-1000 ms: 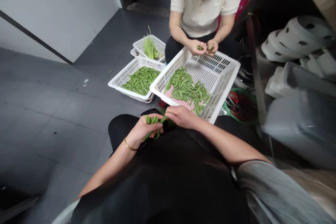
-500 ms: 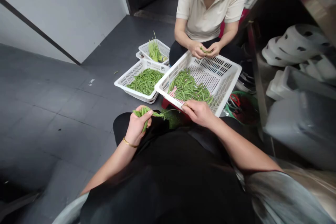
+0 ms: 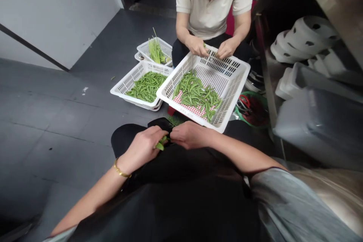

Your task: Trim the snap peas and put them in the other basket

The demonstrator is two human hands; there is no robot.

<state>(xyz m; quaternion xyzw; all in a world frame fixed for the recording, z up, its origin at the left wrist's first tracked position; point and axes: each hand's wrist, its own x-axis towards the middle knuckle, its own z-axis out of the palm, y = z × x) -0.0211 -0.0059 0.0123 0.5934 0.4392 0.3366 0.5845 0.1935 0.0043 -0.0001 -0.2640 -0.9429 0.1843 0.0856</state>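
My left hand (image 3: 143, 144), with a gold bangle on the wrist, is closed around a few green pea pods (image 3: 160, 145) above my lap. Close by on the right, my right hand (image 3: 191, 135) is pinched at the end of one pod; its fingertips are partly hidden. A thin green bit shows between the two hands. Just beyond them stands a large white slotted basket (image 3: 189, 114), with a loose heap of pea pods (image 3: 195, 92) toward its near left side.
Left of it, a smaller white basket (image 3: 120, 91) holds many pods. Behind that, another basket (image 3: 141, 47) holds long green stalks (image 3: 155, 51). A person (image 3: 215, 11) sits opposite, both hands at the large basket's far rim. Grey bins (image 3: 314, 124) and a green-rimmed container (image 3: 255, 124) are at right.
My right hand has left the large basket's near rim and come down left to meet my left hand. My left hand has turned palm down and lowered. The other person's hands have moved apart.
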